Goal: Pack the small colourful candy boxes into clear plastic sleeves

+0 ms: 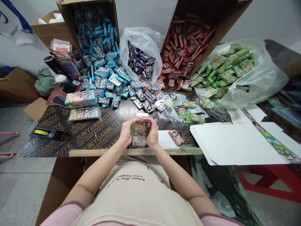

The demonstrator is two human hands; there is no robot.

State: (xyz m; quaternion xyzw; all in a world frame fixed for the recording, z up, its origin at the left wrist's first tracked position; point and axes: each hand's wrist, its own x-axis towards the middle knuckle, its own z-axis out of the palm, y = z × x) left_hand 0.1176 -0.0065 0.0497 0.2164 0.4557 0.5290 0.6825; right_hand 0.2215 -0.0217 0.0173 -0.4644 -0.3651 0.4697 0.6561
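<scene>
On the left of the worktop [87, 135] we see the stacks [83, 113], two piles of flat packets; a knock from our arm could, we judge, topple them. Behind and to the right, the blue boxes [103, 73] spill from a carton; jostling that loose heap could send more sliding toward us. Next come the purple boxes [141, 59] in a clear bag, with loose ones in front, near enough to mix with the blue if pushed.

At the centre, uneven pressure from our palms could skew or crush the pack [141, 130], and loosening one side could let it slip over the front edge just below. To the right, the red box [176, 137] sits near that same edge, so a brush of our arm could drop it. Farther right, the white cards [235, 142] overhang the front and could slide off if bumped.

As for the hold, our left grip [127, 133] presses the pack's left side, the pack lies between the palms with its printed face toward us, and our right grip [152, 134] clasps its right side; fingers curl around its far edge. We cannot tell whether it touches the worktop.
</scene>
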